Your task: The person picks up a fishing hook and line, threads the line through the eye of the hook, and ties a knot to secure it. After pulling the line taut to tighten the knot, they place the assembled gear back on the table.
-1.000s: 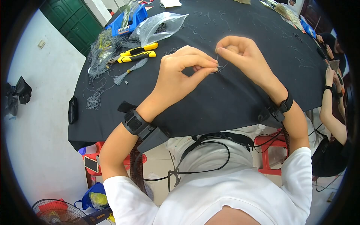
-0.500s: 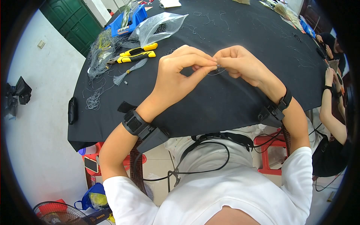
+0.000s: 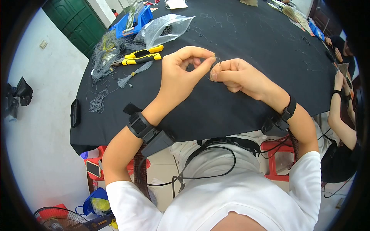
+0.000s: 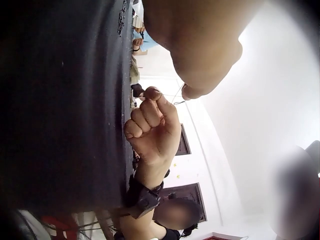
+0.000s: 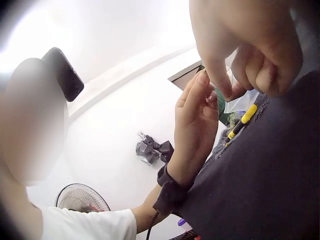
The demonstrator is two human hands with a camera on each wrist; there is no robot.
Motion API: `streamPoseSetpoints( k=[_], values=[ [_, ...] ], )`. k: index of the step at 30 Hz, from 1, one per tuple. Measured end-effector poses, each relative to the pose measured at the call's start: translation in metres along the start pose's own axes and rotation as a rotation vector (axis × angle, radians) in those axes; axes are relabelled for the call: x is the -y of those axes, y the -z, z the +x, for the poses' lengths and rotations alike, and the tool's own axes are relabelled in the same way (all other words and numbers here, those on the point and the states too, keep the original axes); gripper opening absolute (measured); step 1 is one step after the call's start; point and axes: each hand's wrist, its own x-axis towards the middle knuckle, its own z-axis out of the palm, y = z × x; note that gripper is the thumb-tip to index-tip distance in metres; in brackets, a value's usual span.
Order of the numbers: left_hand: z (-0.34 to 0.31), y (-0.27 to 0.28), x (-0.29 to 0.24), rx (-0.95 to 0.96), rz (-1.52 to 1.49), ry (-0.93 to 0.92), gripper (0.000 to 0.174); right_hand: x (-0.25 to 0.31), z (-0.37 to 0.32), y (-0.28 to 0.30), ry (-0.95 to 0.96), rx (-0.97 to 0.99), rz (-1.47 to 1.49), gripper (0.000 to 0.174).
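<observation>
Over the black table, thumb and fingertips of my left hand (image 3: 178, 73) pinch a thin grey cord (image 3: 219, 60), which bends into a small loop beside them. Slightly lower and to the right, my right hand (image 3: 243, 79) pinches the same cord between thumb and index finger, its other fingers curled in. A short gap separates the two sets of fingertips. In the left wrist view, a fine stretch of the cord (image 4: 178, 103) shows between the hands. The right wrist view has my left hand (image 5: 194, 120) beyond my right hand (image 5: 250, 40), whose fingers mostly cover the cord.
Yellow-and-black pliers (image 3: 142, 58) lie left of my hands, near a tied grey cord bundle (image 3: 133, 74) and a tangle of grey cord (image 3: 101, 57). Behind them are a clear plastic bag (image 3: 163, 30) and a blue bin (image 3: 135, 21). Another person (image 3: 341, 115) sits at the right.
My right hand came down from above to meet the left fingertips, then drew lower and apart. My left hand shifted a little left and up, still pinching the cord.
</observation>
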Motion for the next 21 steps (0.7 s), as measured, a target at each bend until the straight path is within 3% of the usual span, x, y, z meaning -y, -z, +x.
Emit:
streamPoseSetpoints(
  k=[8,12,15,19,21],
  values=[
    [0.003,0.003,-0.003,-0.159,-0.139,0.125,0.013,-0.004,-0.003,-0.010,0.059,0.045,-0.257,0.013],
    [0.004,0.007,0.000,-0.203,-0.146,0.173,0.016,-0.014,-0.001,-0.012,0.215,0.091,-0.286,0.014],
    [0.007,0.010,0.002,-0.227,-0.170,0.177,0.015,-0.009,-0.003,-0.010,0.121,0.182,-0.499,0.014],
    [0.007,0.012,0.000,-0.184,-0.187,0.162,0.014,-0.016,0.004,-0.005,0.500,-0.251,-0.410,0.021],
    [0.007,0.008,-0.002,-0.114,-0.209,0.128,0.012,-0.007,0.000,-0.007,0.525,-0.326,-0.360,0.018]
  ],
)
